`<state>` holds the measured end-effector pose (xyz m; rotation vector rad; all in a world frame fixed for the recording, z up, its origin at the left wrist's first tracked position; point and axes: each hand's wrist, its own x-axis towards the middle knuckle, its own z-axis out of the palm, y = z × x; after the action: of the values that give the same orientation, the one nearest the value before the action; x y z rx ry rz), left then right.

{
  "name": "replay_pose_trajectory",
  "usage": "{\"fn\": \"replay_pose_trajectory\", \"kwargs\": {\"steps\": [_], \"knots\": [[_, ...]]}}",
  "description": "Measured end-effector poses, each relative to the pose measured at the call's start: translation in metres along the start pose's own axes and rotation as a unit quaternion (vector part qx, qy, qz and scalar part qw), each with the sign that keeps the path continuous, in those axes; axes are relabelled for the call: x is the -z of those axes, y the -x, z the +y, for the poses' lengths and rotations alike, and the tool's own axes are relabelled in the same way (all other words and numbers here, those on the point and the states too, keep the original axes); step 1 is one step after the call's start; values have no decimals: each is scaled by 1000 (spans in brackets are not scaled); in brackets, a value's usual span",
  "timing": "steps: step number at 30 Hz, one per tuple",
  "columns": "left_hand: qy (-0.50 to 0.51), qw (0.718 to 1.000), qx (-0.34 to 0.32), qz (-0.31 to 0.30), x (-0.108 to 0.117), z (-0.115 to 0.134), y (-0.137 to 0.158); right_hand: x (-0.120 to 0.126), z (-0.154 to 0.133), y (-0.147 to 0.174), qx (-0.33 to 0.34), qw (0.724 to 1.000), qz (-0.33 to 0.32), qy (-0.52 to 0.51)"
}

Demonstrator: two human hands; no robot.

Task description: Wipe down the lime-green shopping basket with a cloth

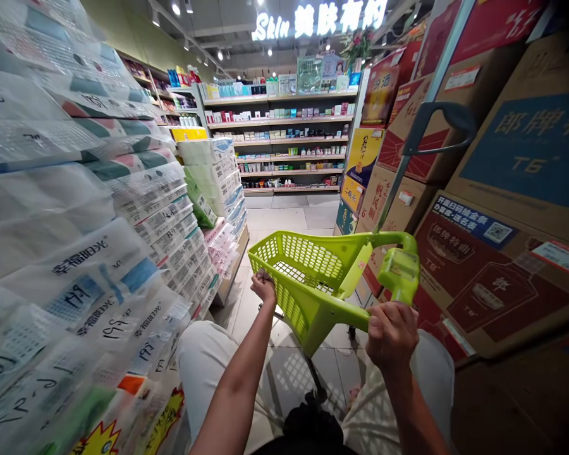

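A lime-green shopping cart (289,300) with a perforated plastic basket stands in front of my knees, and no goods show inside it. My right hand (392,335) is wrapped round the cart's green handle (398,268), at its near end. My left hand (264,288) is closed against the outside of the basket's left wall, near the rim. A small greyish crumpled thing (265,275) shows at its fingers; I cannot make out what it is. A grey pole with a dark loop grip (439,129) rises beyond the handle on the right.
Plastic-wrapped tissue packs (99,272) are piled high on the left. Stacked cartons (507,265) line the right side. Ahead, tiled floor (284,218) leads to shelves (279,117) of small boxes and bottles, under a lit sign (320,20).
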<state>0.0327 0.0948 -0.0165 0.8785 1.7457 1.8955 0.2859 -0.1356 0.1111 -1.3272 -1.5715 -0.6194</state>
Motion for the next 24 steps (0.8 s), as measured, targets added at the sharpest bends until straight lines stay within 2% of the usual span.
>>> {"fn": "replay_pose_trajectory", "kwargs": {"steps": [5,7,11,13,17,19,24], "knots": [[-50,994,-96,2,2,3,-3,-2,26,1,4,998,52,-46],[-58,995,-86,0,6,3,-9,-3,39,0,11,996,62,-59],[-60,997,-30,43,12,1,-14,-7,62,-3,14,996,62,-68],[-61,996,-42,51,13,-4,-2,-10,71,-6,8,996,61,-68],[-56,991,-125,6,13,-20,37,-16,86,-10,-3,996,61,-71],[-59,991,-121,1,15,-24,47,-18,94,-11,-4,995,56,-78],[-65,990,-63,112,26,-13,27,-18,113,-16,21,991,47,-125]]}}
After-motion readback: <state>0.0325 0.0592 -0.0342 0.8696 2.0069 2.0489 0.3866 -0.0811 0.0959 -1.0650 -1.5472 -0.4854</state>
